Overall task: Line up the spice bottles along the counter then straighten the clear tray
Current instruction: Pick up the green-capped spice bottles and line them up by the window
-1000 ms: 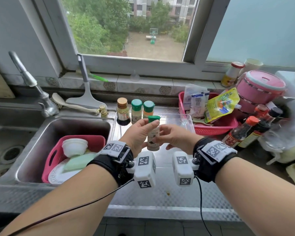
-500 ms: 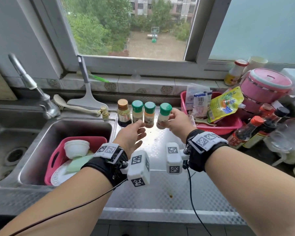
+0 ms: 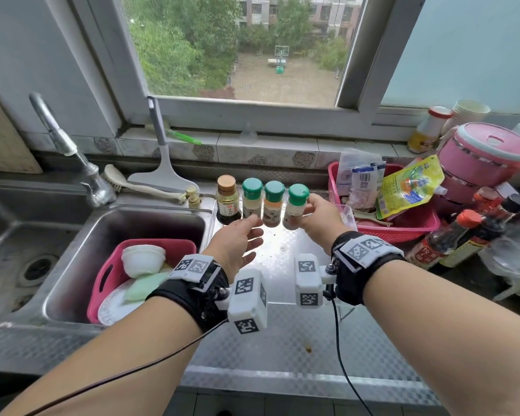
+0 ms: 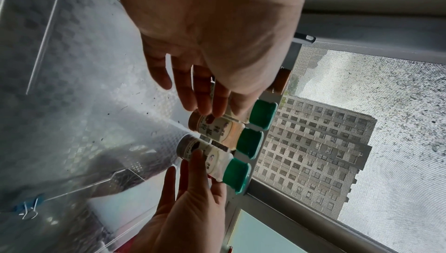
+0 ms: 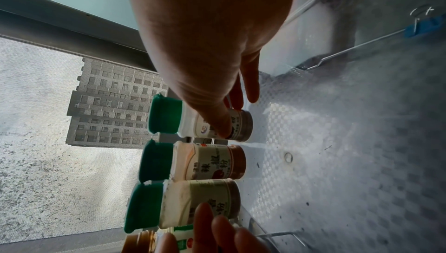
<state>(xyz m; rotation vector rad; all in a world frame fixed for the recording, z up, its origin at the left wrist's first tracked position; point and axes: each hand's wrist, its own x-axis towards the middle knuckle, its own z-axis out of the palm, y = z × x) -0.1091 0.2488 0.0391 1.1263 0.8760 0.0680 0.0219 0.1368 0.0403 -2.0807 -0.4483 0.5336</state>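
- Right hand (image 3: 318, 216) pinches fourth bottle (image 3: 294, 207), tilted, at row's right end.
- Left hand (image 3: 237, 244) open, fingers by second bottle (image 3: 250, 199).
- Advice: set base flat, beside neighbour, then release.

You are looking at four bottles standing in a row at the back of the counter. The brown-capped bottle (image 3: 228, 198) of dark liquid is standing upright at the left end. Two green-capped bottles, one pale (image 3: 251, 197) and one orange-brown (image 3: 273, 203), are sitting upright just beside it. The fourth bottle (image 3: 295, 206), also green-capped, is leaning slightly at the right end. The clear tray (image 3: 347, 213) is lying just right of the row, mostly hidden.
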